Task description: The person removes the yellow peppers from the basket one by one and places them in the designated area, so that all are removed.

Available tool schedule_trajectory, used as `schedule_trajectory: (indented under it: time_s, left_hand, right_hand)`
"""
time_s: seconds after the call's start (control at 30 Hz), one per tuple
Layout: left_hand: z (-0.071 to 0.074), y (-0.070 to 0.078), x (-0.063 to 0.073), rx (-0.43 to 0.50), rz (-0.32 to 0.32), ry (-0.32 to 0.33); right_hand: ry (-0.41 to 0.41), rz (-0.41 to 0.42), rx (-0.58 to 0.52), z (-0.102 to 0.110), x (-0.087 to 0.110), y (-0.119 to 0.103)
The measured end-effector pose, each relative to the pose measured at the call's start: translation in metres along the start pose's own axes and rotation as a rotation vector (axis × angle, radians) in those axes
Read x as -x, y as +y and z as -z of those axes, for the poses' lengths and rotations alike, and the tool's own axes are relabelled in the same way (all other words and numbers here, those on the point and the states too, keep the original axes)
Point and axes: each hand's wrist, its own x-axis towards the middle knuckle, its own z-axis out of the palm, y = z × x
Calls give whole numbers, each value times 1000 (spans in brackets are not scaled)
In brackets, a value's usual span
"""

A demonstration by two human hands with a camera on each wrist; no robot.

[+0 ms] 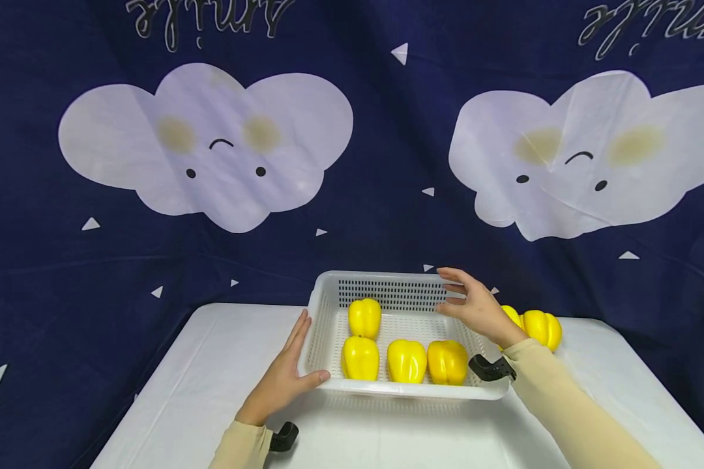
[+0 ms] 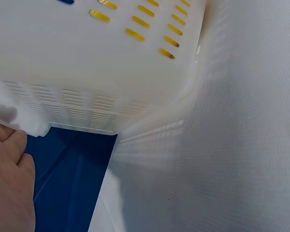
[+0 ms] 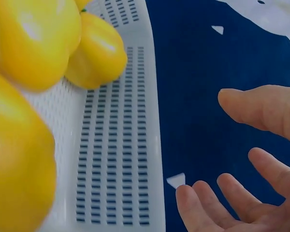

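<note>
A white perforated plastic basket (image 1: pixel 399 389) stands on the table, with several yellow bell peppers (image 1: pixel 407 361) inside. One of the peppers (image 3: pixel 99 50) shows near the basket's wall in the right wrist view. My left hand (image 1: pixel 281 378) lies against the basket's left side, its fingers straight along the outer wall and the thumb at the near left corner. The left wrist view catches part of that hand (image 2: pixel 9 179) by the rim. Over the basket's right side is my right hand (image 1: pixel 475 306), fingers spread and holding nothing.
More yellow bell peppers (image 1: pixel 541 327) lie on the table right of the basket, partly hidden by my right forearm. A white cloth covers the table (image 1: pixel 234 345). Behind hangs a dark blue curtain (image 1: pixel 387 163) printed with clouds.
</note>
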Motion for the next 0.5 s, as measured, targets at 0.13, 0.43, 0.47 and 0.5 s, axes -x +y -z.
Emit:
schedule_trajectory:
  time_s: [0.13,0.43,0.47,0.5]
  left_hand:
    - [1,-1,0,-3,7,0]
    - [0,-1,0,1,0,-6]
    - [0,-2,0,-1,-2,-5]
    - [-1,-2,0,-1,-5,-6]
  right_hand:
    - [-16,-18,-21,-13,-8,-1]
    - [-42,-84,-57,-41,-24,-2]
    - [-43,-89,-56,-44,-26,-2]
    - [-42,-95,-51,-47,-27,-2]
